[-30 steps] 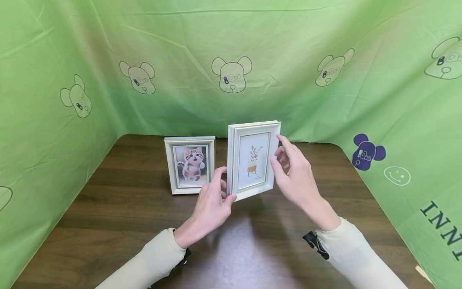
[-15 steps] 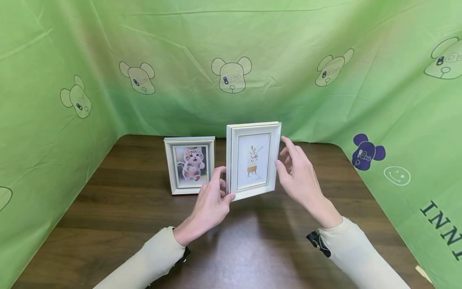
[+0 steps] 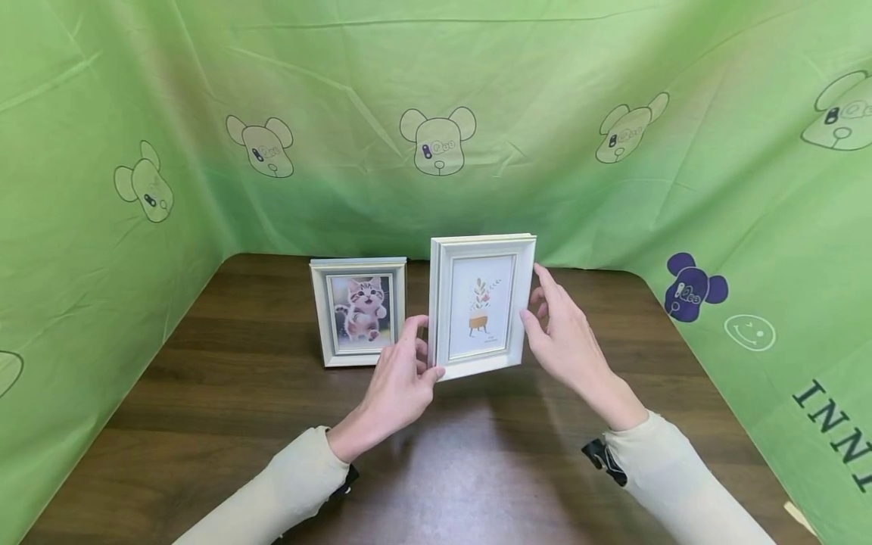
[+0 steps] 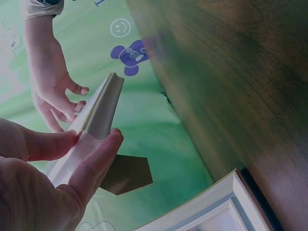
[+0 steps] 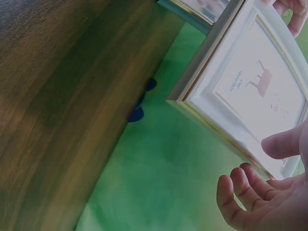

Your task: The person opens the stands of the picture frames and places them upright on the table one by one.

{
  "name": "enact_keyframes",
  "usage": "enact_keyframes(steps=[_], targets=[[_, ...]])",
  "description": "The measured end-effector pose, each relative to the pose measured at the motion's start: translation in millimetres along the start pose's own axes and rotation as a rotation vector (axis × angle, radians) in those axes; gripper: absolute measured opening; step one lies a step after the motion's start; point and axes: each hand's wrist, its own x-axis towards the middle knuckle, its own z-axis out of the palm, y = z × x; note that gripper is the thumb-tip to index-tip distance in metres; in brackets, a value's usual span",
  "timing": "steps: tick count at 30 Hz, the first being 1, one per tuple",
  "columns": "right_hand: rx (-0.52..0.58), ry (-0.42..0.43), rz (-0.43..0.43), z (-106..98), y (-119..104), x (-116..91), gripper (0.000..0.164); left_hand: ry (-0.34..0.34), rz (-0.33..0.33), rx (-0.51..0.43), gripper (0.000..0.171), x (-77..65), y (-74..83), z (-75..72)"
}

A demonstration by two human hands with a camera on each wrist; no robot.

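In the head view my left hand (image 3: 395, 382) pinches the lower left edge of a white picture frame (image 3: 441, 303), thumb in front and fingers behind. The frame is held upright above the table, its plant-pot print (image 3: 481, 306) facing me. From its back a brown stand (image 4: 127, 174) juts out in the left wrist view. My right hand (image 3: 568, 341) is at the frame's right edge, fingers loosely bent and thumb apart from them. In the right wrist view the thumb (image 5: 284, 144) overlaps the frame's front; firm contact cannot be told.
A second picture frame (image 3: 325, 314) with a kitten photo stands on the brown wooden table (image 3: 225, 409), left of the held one. Green cloth (image 3: 327, 204) printed with bear heads surrounds the table at the back and sides.
The held picture frame has turned slightly to face me more and dipped a little. My right hand has shifted slightly rightward and down, its thumb drawing back from the front to the edge.
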Motion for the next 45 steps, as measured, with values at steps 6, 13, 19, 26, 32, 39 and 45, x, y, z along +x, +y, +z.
enact_keyframes(steps=[6,13,19,26,32,39,45], targets=[[0.012,-0.029,0.008,0.2,2.0,-2.3,0.069,-0.005,0.004,0.001,0.065,0.1,-0.5,0.7],[0.011,-0.014,-0.013,-0.7,3.9,-5.1,0.069,-0.034,-0.024,-0.004,0.068,3.8,-3.9,0.6],[0.007,0.003,-0.017,-2.1,5.4,-8.9,0.069,-0.071,-0.044,0.012,0.071,7.0,-9.3,0.1],[-0.01,0.011,-0.029,-3.1,8.0,-12.7,0.067,-0.107,-0.053,0.042,0.071,11.4,-16.3,0.1],[-0.006,0.02,-0.035,-2.9,12.8,-15.9,0.071,-0.126,-0.034,0.043,0.061,16.7,-18.3,0.4],[-0.011,0.025,-0.03,-1.5,18.0,-17.3,0.071,-0.158,-0.052,0.06,0.054,24.6,-20.8,2.9],[-0.027,0.033,-0.031,0.7,21.7,-18.9,0.072,-0.163,-0.076,0.114,0.052,31.0,-24.2,7.5]])
